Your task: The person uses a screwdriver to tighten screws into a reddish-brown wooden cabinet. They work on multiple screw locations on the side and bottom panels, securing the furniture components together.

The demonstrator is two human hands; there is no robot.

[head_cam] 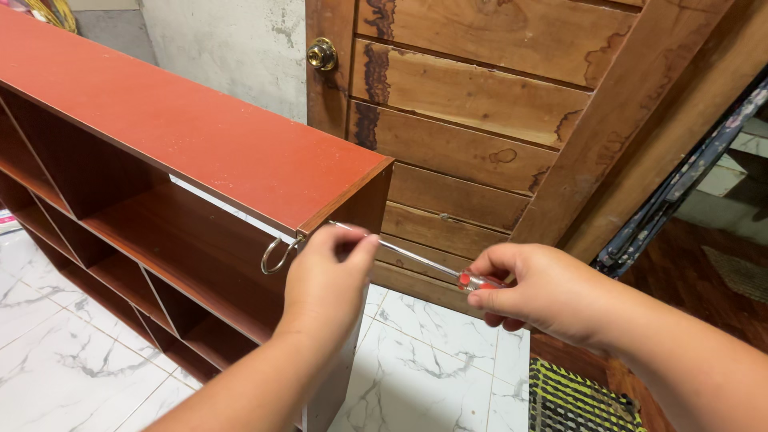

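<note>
A reddish-brown wooden shelf unit (184, 136) with open compartments stands in front of me. A metal ring hook (276, 256) hangs at the front edge of its top corner. My left hand (328, 280) pinches the shaft of a screwdriver (416, 258) close to the tip, right beside the ring hook. My right hand (544, 292) grips the screwdriver's red transparent handle (478, 281). The tool lies nearly level, its tip pointing at the shelf's corner.
A wooden plank door (472, 104) with a brass knob (322, 54) stands behind the shelf. White marble-look tiles (64, 352) cover the floor. A yellow-and-black mat (580, 400) lies at lower right, and a folded dark frame (680, 184) leans at the right.
</note>
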